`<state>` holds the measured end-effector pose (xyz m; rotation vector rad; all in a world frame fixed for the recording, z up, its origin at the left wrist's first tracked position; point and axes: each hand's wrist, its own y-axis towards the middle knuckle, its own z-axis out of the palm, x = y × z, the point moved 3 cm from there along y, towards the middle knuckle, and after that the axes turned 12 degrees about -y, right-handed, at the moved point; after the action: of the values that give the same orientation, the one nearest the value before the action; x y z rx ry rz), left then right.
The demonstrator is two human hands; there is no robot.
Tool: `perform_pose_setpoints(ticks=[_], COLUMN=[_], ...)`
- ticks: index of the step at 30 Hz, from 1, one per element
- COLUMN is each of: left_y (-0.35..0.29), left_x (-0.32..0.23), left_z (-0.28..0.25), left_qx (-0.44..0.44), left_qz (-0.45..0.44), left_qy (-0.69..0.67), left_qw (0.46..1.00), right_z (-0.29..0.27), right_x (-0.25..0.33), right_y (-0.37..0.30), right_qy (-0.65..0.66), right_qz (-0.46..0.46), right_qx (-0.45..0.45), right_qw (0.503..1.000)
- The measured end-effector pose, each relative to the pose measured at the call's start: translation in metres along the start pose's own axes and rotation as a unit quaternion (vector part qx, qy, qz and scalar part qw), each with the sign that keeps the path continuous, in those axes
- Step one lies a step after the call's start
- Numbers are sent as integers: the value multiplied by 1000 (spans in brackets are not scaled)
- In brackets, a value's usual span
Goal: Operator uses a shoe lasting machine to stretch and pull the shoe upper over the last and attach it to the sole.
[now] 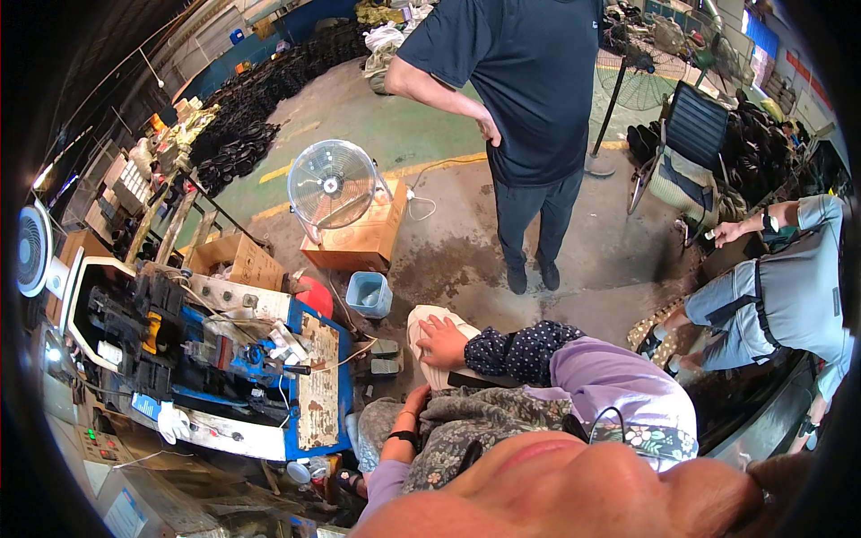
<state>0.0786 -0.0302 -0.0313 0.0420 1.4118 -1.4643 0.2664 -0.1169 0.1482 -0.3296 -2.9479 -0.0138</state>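
My right hand (441, 344), at the end of a dark polka-dot sleeve cover, lies with its fingers spread on a pale cream, flat-looking thing (429, 317) with a rounded far end. I cannot make out what kind of thing it is. My left hand (413, 401), with a black band on the wrist, is at my lap beside its near left edge. The left fingers are too small and partly hidden to read. A dark floral apron (475, 408) covers my lap.
To the left stands a blue-and-white machine (317, 386). Beyond it are a light blue bin (369, 294), a carton (357, 242) and a fan (332, 184). One person (543, 99) stands ahead; another person (789, 282) is at the right, near a chair (691, 134).
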Motion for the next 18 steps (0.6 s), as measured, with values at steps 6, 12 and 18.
perform_pose_setpoints(ticks=[6, 12, 18], left_y=[11, 20, 40], left_x=[6, 14, 28], left_z=[-8, -19, -35], left_qx=[-14, -22, -64], left_qz=[-26, -35, -32], left_qy=[-14, 35, 60], left_qw=[999, 999, 996], right_z=[1, 1, 0], right_x=[0, 0, 0], right_y=[-1, -2, -1], right_qy=[1, -1, 2], right_qz=[-3, 1, 1], right_qx=[-3, -5, -10], right_qw=[1000, 1000, 1000])
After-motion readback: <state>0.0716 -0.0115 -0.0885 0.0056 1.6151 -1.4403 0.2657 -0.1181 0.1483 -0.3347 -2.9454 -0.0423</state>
